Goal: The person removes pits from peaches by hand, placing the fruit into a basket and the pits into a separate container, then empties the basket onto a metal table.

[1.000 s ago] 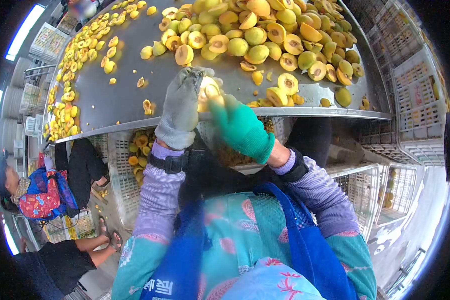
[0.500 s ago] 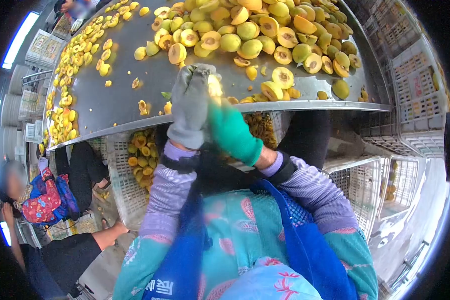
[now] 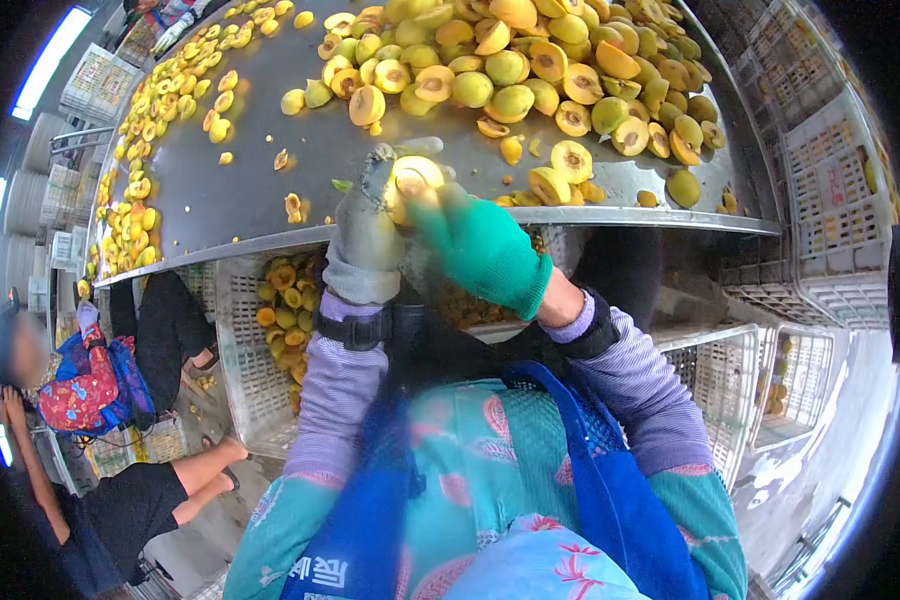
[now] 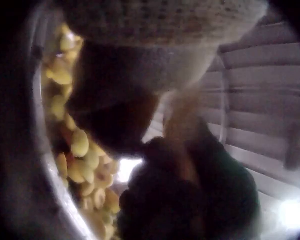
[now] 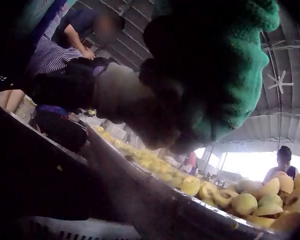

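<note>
A halved yellow peach (image 3: 415, 177) with its cut face up is at the table's near edge in the head view. My left hand (image 3: 362, 235), in a grey glove, grips this peach half from the left. My right hand (image 3: 490, 255), in a green glove, has its curled, motion-blurred fingers right at the cut face. In the left wrist view, a thin tan handle-like thing (image 4: 184, 150) runs between the dark green fingers; I cannot tell its kind. The right wrist view shows the green glove (image 5: 235, 95) curled, its fingertips in shadow.
Halved peaches (image 3: 510, 80) are heaped on the metal table (image 3: 260, 215), with more along its left side. Crates of fruit (image 3: 240, 340) stand below, and white crates (image 3: 835, 190) are stacked at right. A person in a red top (image 3: 80, 395) sits at left beside someone in black (image 3: 130, 510).
Both hands stay together at the peach half, which now shows its cut face more plainly. The right fingers are blurred with movement throughout. At lower left, the person in black has shifted.
</note>
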{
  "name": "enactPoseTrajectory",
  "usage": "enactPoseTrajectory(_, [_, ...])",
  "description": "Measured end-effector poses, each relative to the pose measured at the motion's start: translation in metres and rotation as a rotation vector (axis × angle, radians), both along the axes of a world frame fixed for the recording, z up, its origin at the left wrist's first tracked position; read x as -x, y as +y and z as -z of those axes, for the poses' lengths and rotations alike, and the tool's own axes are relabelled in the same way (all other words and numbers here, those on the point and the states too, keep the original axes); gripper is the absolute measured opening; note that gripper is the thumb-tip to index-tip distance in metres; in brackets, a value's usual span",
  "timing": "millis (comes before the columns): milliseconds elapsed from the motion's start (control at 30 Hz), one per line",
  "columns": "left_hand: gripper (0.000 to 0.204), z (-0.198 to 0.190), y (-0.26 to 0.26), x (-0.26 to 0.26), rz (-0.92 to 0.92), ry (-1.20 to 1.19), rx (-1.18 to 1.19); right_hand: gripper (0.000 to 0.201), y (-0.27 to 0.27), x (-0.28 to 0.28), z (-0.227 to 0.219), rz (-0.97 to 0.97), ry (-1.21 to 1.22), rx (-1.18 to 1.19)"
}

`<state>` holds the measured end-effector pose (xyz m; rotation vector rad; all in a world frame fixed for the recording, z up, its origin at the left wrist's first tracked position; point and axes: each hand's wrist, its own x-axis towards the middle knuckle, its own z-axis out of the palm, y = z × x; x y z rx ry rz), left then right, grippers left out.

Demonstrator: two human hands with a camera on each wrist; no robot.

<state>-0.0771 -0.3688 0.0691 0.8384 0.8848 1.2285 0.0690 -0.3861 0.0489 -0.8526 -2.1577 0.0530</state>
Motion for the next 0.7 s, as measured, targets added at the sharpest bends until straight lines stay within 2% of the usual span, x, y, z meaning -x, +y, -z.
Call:
enactPoseTrajectory(67, [0.058,0.003,-0.001,0.002,0.0,0.224,-0.114,0.021,-0.002,0.001,0.002,-0.002,-0.012,-0.004])
enactPoseTrajectory(133, [0.056,0.01,-0.001,0.009,0.033,0.32,-0.161,0.021,-0.006,0.002,0.001,0.011,-0.041,-0.025])
enactPoseTrajectory(200, [0.053,0.022,0.005,0.021,0.101,0.285,-0.146,0.022,-0.003,-0.001,0.006,-0.084,-0.035,0.015])
enactPoseTrajectory(233, [0.051,0.012,0.008,0.023,0.204,0.441,-0.215,0.023,-0.001,-0.003,0.01,-0.129,-0.033,0.036])
enactPoseTrajectory(267, [0.049,-0.006,0.011,0.024,0.31,0.595,-0.281,0.024,0.001,-0.005,0.016,-0.172,0.046,0.177])
enactPoseTrajectory(333, [0.042,-0.006,0.017,0.028,0.308,0.941,-0.676,0.029,0.005,-0.008,0.031,-0.255,0.191,0.461])
enactPoseTrajectory(367, [0.04,-0.01,0.019,0.028,0.254,1.097,-0.872,0.033,0.005,-0.007,0.036,-0.209,0.236,0.481])
enactPoseTrajectory(400, [0.038,-0.015,0.014,0.026,0.29,0.91,-0.637,0.037,0.003,-0.004,0.041,-0.16,0.285,0.5])
enactPoseTrajectory(500, [0.043,-0.017,-0.004,0.0,0.036,0.709,-0.424,0.046,-0.007,0.002,0.02,-0.232,0.637,0.591])
enactPoseTrajectory(567, [0.046,0.012,-0.009,-0.012,-0.269,0.926,-0.595,0.049,-0.018,0.002,-0.002,-0.302,0.815,0.803])
enactPoseTrajectory(600, [0.045,0.014,-0.013,-0.01,-0.178,0.557,-0.29,0.05,-0.026,0.001,-0.01,-0.313,0.834,0.988])
enactPoseTrajectory(633, [0.044,0.009,-0.012,-0.006,-0.109,0.594,-0.289,0.05,-0.031,0.001,-0.017,-0.322,0.847,1.167])
enactPoseTrajectory(700, [0.041,-0.005,-0.006,0.002,0.027,0.667,-0.284,0.051,-0.034,0.005,-0.014,-0.278,0.854,1.317])
